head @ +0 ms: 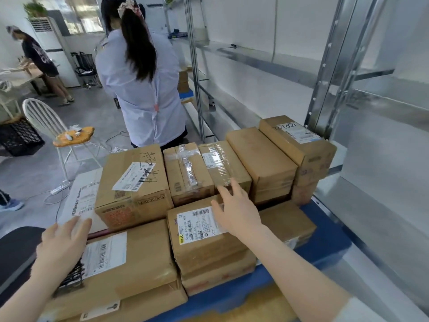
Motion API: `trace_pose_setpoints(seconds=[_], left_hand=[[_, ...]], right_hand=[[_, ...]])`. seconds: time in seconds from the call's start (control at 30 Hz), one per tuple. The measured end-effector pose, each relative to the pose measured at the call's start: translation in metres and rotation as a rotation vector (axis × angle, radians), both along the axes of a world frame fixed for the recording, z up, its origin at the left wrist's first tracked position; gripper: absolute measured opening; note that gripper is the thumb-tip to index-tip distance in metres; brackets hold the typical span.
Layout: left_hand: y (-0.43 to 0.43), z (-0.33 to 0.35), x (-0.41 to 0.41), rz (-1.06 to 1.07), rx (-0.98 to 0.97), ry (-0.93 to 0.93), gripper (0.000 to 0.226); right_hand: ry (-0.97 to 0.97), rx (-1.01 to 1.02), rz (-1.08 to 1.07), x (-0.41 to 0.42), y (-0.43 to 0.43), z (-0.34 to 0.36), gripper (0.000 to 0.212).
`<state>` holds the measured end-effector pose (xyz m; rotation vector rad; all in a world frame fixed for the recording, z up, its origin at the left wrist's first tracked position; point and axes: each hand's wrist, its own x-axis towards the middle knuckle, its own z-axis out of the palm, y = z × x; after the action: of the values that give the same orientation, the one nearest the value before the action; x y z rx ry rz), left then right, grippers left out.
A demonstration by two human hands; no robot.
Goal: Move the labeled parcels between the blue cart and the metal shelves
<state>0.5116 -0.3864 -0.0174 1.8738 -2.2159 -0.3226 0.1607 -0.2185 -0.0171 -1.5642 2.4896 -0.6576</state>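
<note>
Head view: left hand [62, 244], right hand [237, 209] spread over parcels [134, 182] on cart [326, 242].

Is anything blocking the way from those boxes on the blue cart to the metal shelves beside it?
Nothing visible does. The metal shelves stand right beside the blue cart, their near boards bare. A person in a pale shirt stands past the cart's far end, not between the parcels and the near shelves.
</note>
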Motion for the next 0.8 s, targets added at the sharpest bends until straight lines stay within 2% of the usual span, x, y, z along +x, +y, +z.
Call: trace_pose_setpoints(seconds=[0.07,0.17,0.27,0.33,0.4,0.43,0.6,0.8], left_hand=[[-0.001,0.0,0.003,-0.081,-0.015,-0.137,0.041],[-0.002,-0.002,0.009,-0.064,0.006,-0.18,0.057],[-0.006,-0.001,0.02,-0.11,-0.004,-0.3,0.054],[-0.002,0.001,0.025,-0.03,0.008,-0.192,0.052],[0.004,0.001,0.024,0.066,0.05,0.069,0.054],[0.009,0.001,0.02,0.097,0.084,0.14,0.056],[0.028,0.002,0.004,0.258,0.162,0.273,0.08],[0.024,0.005,0.001,0.267,0.151,0.371,0.07]], right_hand=[[-0.022,-0.014,-0.015,0.001,-0.002,0.001,0.053],[-0.024,-0.044,0.006,-0.003,0.003,0.006,0.055],[0.059,-0.168,-0.049,-0.034,0.013,0.025,0.055],[0.159,-0.198,-0.125,-0.071,0.021,0.037,0.053],[0.254,-0.136,-0.195,-0.106,0.025,0.044,0.052],[0.285,-0.087,-0.215,-0.119,0.025,0.044,0.052],[0.271,0.085,-0.176,-0.133,0.02,0.027,0.051],[0.233,0.015,-0.159,-0.119,0.023,0.023,0.053]])
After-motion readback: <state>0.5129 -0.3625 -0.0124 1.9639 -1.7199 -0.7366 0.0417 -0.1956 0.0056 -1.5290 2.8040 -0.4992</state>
